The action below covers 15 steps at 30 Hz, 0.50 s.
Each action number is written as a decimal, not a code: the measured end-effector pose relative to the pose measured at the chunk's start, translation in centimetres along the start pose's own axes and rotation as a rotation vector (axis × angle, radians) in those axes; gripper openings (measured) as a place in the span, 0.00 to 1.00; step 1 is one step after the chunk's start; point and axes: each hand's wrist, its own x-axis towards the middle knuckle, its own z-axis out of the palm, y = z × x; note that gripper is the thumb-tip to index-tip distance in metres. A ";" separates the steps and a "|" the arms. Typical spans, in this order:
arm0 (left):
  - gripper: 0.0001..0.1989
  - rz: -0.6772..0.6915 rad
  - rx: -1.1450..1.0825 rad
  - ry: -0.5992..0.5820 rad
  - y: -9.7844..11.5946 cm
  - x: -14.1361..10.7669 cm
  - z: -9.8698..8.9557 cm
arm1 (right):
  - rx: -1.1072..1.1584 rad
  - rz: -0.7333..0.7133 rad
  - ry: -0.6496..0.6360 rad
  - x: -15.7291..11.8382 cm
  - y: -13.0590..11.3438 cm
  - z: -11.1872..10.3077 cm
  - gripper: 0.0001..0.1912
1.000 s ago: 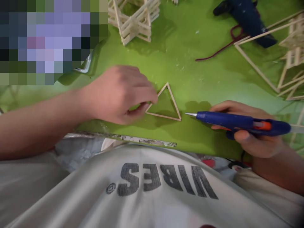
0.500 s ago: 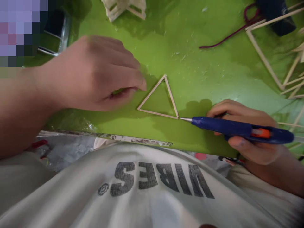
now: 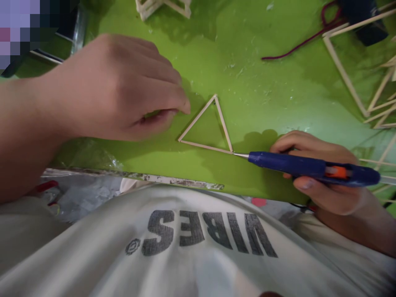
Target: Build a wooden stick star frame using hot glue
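A small triangle of thin wooden sticks [image 3: 198, 117] lies flat on the green table [image 3: 241, 99]. My right hand [image 3: 324, 165] is wrapped round a dark blue glue gun [image 3: 287, 161] with an orange part in its side. The metal nozzle of the glue gun meets the triangle's lower right corner. My left hand [image 3: 136, 90] hovers just left of the triangle, back of the hand up. Its thumb and fingers are curled together in a pinch close to the triangle's left side, and whatever may be between them is hidden.
A larger wooden stick frame [image 3: 346, 74] stands at the right, with more sticks beyond it. A dark red cord [image 3: 291, 53] trails from a dark object [image 3: 365, 24]. Another stick structure [image 3: 163, 8] sits at the back. The table's worn front edge [image 3: 148, 178] runs near my shirt.
The glue gun's nozzle has moved slightly left and now touches the triangle's lower right corner. My left hand appears slightly higher in the view and stays curled.
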 end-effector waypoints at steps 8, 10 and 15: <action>0.14 -0.012 -0.021 0.002 -0.1 -0.2 0.1 | -0.019 0.001 -0.024 0.1 -0.1 -0.1 0.13; 0.14 -0.012 0.005 -0.008 -0.2 -0.3 0.1 | -0.018 0.004 -0.023 0.2 -0.1 -0.1 0.13; 0.14 -0.065 -0.011 -0.023 -0.1 0.0 0.1 | -0.022 -0.008 -0.021 0.2 -0.1 0.0 0.14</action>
